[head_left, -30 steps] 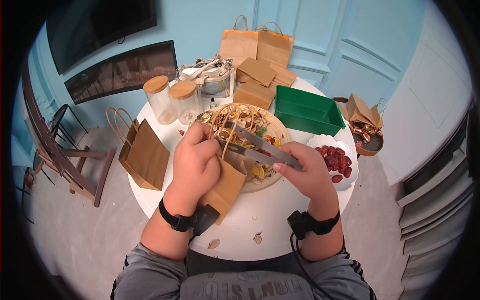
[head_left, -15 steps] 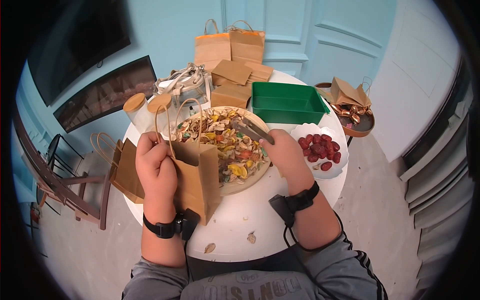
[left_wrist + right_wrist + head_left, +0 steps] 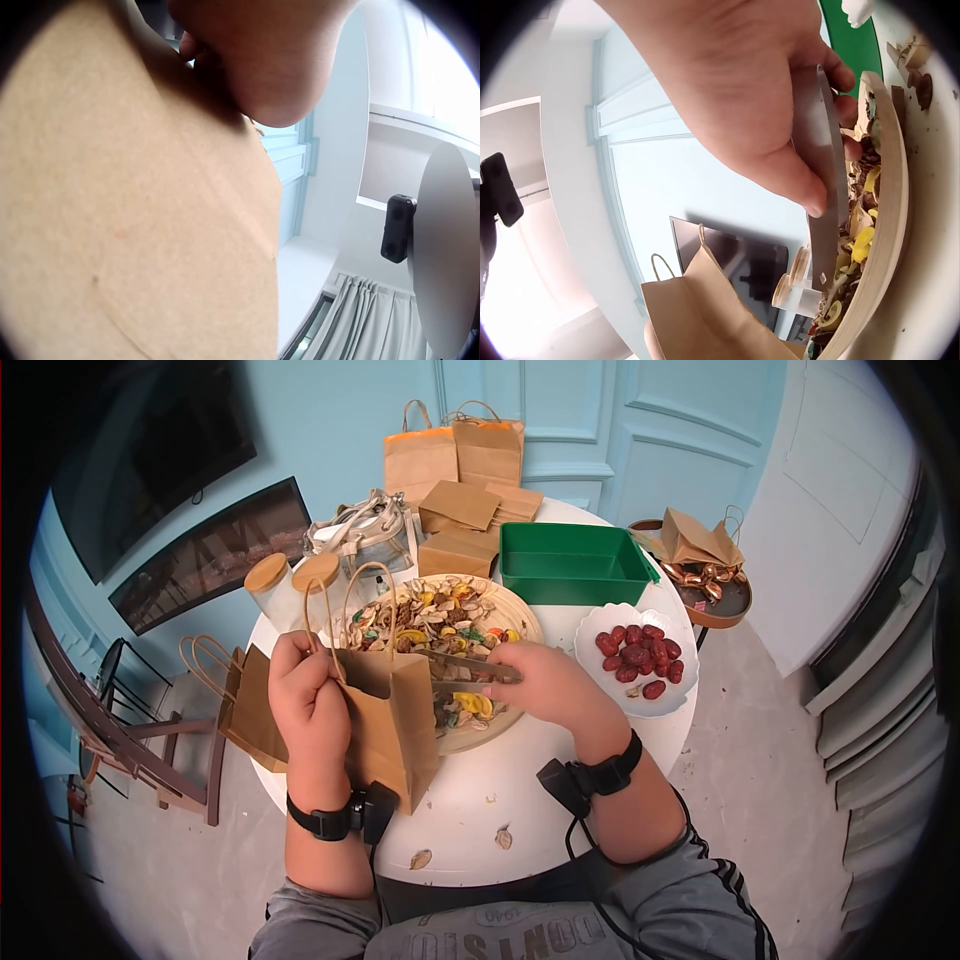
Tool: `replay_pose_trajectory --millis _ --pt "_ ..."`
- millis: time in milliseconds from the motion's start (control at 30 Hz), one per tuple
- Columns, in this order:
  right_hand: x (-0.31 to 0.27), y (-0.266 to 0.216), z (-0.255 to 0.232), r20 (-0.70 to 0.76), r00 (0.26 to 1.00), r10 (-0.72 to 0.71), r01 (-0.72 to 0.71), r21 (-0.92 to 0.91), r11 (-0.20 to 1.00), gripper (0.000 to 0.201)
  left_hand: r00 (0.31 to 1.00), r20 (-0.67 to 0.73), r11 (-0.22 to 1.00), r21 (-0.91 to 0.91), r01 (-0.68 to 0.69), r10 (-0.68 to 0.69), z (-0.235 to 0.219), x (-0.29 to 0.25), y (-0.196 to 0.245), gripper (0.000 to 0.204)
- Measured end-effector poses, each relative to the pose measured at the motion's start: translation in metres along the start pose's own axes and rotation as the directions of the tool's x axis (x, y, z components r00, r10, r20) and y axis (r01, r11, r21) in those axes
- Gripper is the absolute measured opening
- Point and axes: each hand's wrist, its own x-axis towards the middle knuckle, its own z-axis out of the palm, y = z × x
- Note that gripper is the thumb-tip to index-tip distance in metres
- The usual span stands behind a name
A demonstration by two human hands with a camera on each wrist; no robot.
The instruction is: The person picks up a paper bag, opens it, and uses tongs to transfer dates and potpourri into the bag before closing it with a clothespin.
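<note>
My left hand [image 3: 312, 705] grips the top edge and one handle of a brown paper bag [image 3: 405, 720], which stands upright at the table's front left. In the left wrist view the bag's side [image 3: 150, 217] fills much of the picture. My right hand [image 3: 548, 685] holds metal tongs [image 3: 465, 663], thumb on one arm and fingers on the other. The tongs reach leftward into dried petals and potpourri [image 3: 470, 705] on a round wooden tray [image 3: 533, 625]. In the right wrist view, the tongs [image 3: 819, 165] point down at the potpourri; their tips are hidden among the pieces.
A white scalloped plate [image 3: 650, 705] of red dates stands right. Behind are a green bin [image 3: 575, 585], more paper bags [image 3: 420, 465], a handbag [image 3: 365, 530] and wooden-lidded jars [image 3: 270, 575]. Another paper bag [image 3: 250, 705] stands left. Loose petals [image 3: 503, 836] lie in front.
The paper bag moved left and was set upright beside the tray. The tongs left the bag's handle area and came over the tray, then lower and nearer, into the potpourri.
</note>
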Motion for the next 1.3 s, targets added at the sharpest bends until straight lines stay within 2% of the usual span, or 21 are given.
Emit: replay_pose_trajectory --millis 200,300,367,467,700,767,900,1100,1167,1300 --pt "-0.007 -0.006 0.001 0.024 1.0 -0.005 0.007 -0.095 0.995 0.033 1.0 -0.01 1.0 -0.007 0.004 -0.004 0.0 0.0 0.0 0.009" --pt "-0.006 -0.008 0.002 -0.03 0.999 0.043 -0.047 -0.165 0.985 0.032 1.0 -0.007 1.0 -0.003 -0.008 0.008 0.0 0.0 0.002 0.008" --pt "-0.003 -0.007 0.004 -0.064 0.987 0.15 -0.16 -0.21 0.965 0.031 1.0 0.008 1.0 0.002 0.002 -0.002 0.0 0.0 0.003 0.009" --pt "-0.001 -0.007 0.004 -0.085 0.975 0.206 -0.22 -0.211 0.953 0.03 1.0 0.017 1.0 0.001 0.012 -0.012 -0.001 0.0 0.002 0.009" --pt "0.0 -0.005 0.005 -0.091 0.98 0.178 -0.193 -0.185 0.964 0.03 0.999 0.03 1.0 -0.001 -0.02 0.02 0.003 -0.001 0.006 0.009" --pt "0.002 -0.004 0.004 -0.092 0.985 0.148 -0.169 -0.288 0.943 0.026 0.998 0.056 1.0 -0.002 -0.002 0.003 0.003 -0.001 0.007 0.009" --pt "0.003 -0.003 0.007 -0.113 0.987 0.116 -0.146 -0.31 0.94 0.025 0.999 0.045 1.0 -0.004 -0.004 0.005 0.003 -0.002 0.005 0.01" --pt "0.003 -0.003 0.007 -0.16 0.985 0.059 -0.094 -0.224 0.97 0.025 0.998 0.052 1.0 -0.01 -0.018 0.019 0.003 -0.003 0.007 0.012" --pt "0.001 -0.009 0.004 -0.172 0.979 0.107 -0.138 -0.18 0.974 0.025 0.998 0.064 1.0 -0.017 -0.012 0.013 0.003 -0.002 0.008 0.012" --pt "-0.001 -0.013 0.001 -0.2 0.975 0.097 -0.129 -0.152 0.98 0.024 0.998 0.067 1.0 -0.027 -0.014 0.016 0.004 -0.002 0.009 0.012"
